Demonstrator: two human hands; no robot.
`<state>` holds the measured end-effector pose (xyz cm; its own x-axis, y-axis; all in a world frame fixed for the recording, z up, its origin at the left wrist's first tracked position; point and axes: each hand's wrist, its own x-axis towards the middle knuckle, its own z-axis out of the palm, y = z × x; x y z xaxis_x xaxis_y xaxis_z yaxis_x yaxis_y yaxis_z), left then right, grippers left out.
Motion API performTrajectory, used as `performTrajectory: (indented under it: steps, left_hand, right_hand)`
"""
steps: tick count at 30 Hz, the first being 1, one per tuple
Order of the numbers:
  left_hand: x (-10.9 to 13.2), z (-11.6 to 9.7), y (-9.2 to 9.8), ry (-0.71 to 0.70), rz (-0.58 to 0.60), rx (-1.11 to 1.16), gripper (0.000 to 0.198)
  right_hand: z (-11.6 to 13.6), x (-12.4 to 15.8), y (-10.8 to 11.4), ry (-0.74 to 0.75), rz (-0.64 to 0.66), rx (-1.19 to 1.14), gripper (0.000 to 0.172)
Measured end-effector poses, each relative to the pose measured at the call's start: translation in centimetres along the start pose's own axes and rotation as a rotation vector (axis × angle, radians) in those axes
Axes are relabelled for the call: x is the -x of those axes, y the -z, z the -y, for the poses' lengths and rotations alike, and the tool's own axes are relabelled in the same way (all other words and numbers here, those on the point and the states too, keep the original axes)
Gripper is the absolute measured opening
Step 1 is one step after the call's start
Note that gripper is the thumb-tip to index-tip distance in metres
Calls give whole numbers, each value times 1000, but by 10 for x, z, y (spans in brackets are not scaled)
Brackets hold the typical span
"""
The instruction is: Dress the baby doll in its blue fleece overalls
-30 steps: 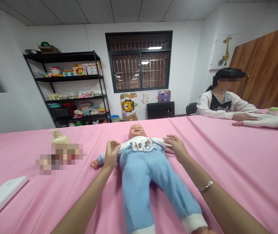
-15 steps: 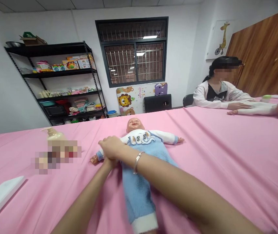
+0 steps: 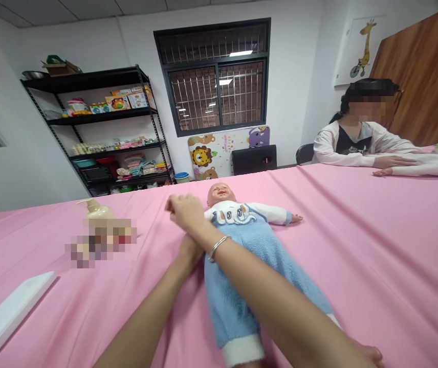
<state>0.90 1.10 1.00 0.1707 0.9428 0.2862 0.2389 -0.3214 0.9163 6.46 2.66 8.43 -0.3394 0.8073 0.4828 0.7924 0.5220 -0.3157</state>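
A baby doll (image 3: 242,230) in a white elephant top and fluffy blue trousers lies on its back on the pink table cover (image 3: 376,245). My right hand (image 3: 182,208), with a silver bangle on the wrist, reaches across the doll's chest. Its fingers are wrapped round the doll's arm on the left side and hold it raised off the table. My left hand (image 3: 189,251) rests just below, against the doll's shoulder. Its fingers are hidden behind my right wrist. The doll's other arm lies stretched out to the right.
A cream pump bottle (image 3: 95,210) stands left of the doll, beside a blurred patch. A flat white object (image 3: 12,312) lies near the left front edge. At the far right another person (image 3: 357,138) rests a hand on a white-clothed doll (image 3: 422,166). Black shelves (image 3: 100,133) stand behind.
My right hand crossed from the doll's right-side arm to its left-side arm, closed on it and lifted it. My left hand stayed by that shoulder.
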Motion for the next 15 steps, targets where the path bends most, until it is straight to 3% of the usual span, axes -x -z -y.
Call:
performTrajectory:
  steps: [2,4,8,11,15]
  left_hand:
    - [3,-6,1,-113,-104,-127,18]
    - [4,-9,3,-248,-255,-242,17]
    - [0,-6,9,-345,-434,-309,19]
    - [-4,0,13,-378,-449,-283,19]
    - [-5,0,12,-493,-468,-209,20]
  right_hand:
    - [-24,-5,14,-191,-153,-106,27]
    - [-47,-5,23,-282,-191,-317,29]
    - [-73,7,26,-79,28,-629,21]
    - [-74,14,25,51,214,-643,15]
    - [-72,17,31,93,353,-640,18]
